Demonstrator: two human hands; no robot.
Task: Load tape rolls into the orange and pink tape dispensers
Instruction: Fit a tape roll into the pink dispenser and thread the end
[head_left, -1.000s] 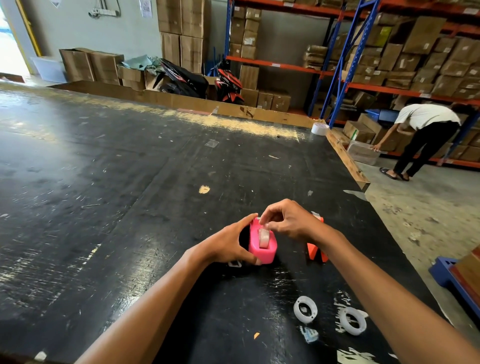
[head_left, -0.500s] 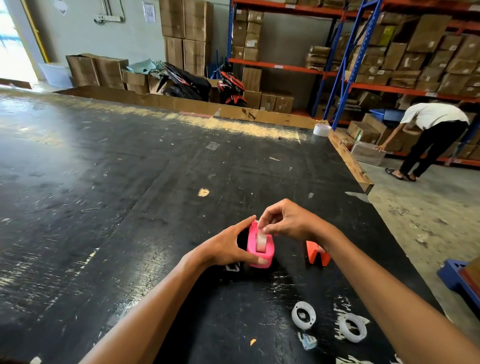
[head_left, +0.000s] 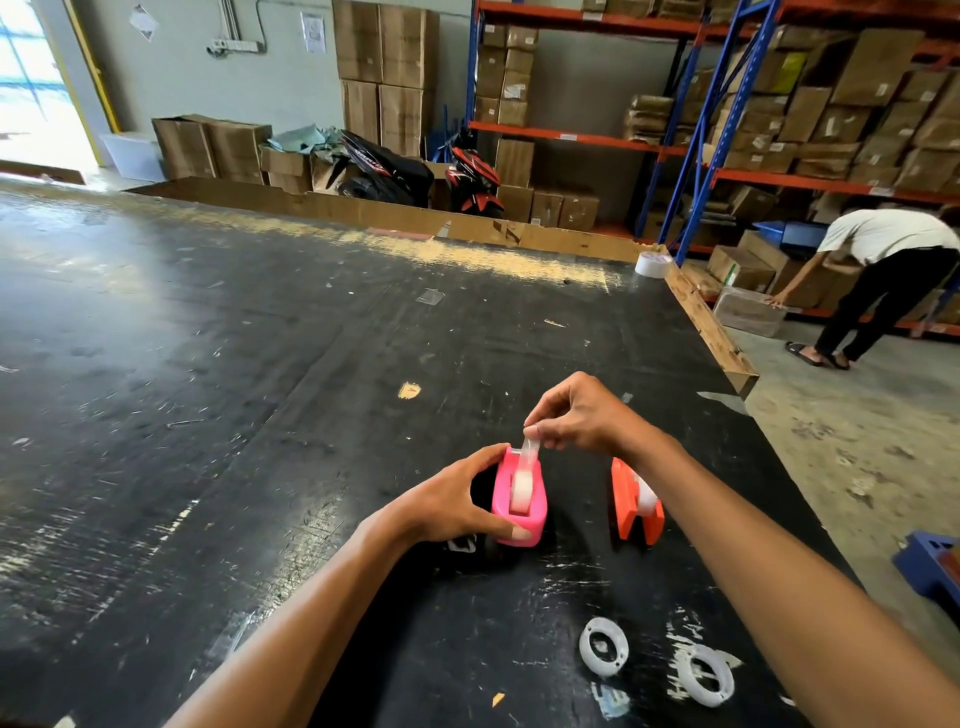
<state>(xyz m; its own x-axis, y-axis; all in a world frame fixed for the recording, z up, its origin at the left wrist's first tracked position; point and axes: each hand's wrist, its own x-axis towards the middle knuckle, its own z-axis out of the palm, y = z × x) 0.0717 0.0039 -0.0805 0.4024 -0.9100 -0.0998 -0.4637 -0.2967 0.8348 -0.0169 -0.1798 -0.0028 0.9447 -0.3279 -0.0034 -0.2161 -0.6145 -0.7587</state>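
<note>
A pink tape dispenser (head_left: 524, 519) stands on the black table (head_left: 260, 415) with a clear tape roll (head_left: 522, 491) seated in its slot. My left hand (head_left: 457, 506) grips the dispenser's left side and base. Just above its far end, my right hand (head_left: 576, 415) pinches the loose end of the tape (head_left: 530, 449) and holds it up. To the right stands the orange tape dispenser (head_left: 631, 506), a whitish roll showing in it, partly hidden by my right forearm.
Two empty white tape cores (head_left: 603, 646) (head_left: 707, 675) lie on the table near me. A large tape roll (head_left: 653, 264) sits at the far right corner. The table's right edge (head_left: 711, 332) drops to the floor, where a person (head_left: 878, 280) bends by shelving.
My right hand has lifted from the top of the pink dispenser, drawing the tape end upward. My left hand keeps its grip on the dispenser.
</note>
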